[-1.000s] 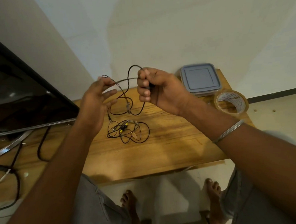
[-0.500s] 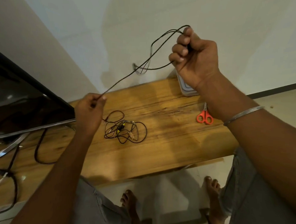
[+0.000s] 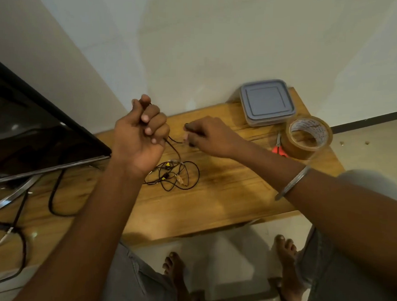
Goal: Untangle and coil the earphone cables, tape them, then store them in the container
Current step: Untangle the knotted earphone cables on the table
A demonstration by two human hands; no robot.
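My left hand (image 3: 140, 133) is raised above the wooden table (image 3: 232, 189), its fingers curled tight round a black earphone cable (image 3: 174, 146). A short stretch of that cable runs to my right hand (image 3: 207, 134), which pinches it just to the right. Below both hands a tangle of black earphone cables (image 3: 175, 175) with small yellow and tan parts lies on the table. A clear container (image 3: 265, 103) with a grey lid on it stands at the table's far right corner. A roll of brown tape (image 3: 307, 137) sits in front of it.
Red-handled scissors (image 3: 278, 148) lie next to the tape roll, partly behind my right wrist. A dark screen (image 3: 33, 128) on a metal stand fills the left side, with thick black cords (image 3: 52, 195) trailing over the table. My bare feet (image 3: 285, 265) stand on the floor below the table's near edge.
My right hand came down from high on the right to the table, close beside my left hand. The left hand rose and closed round the cable. The long taut stretch is now short.
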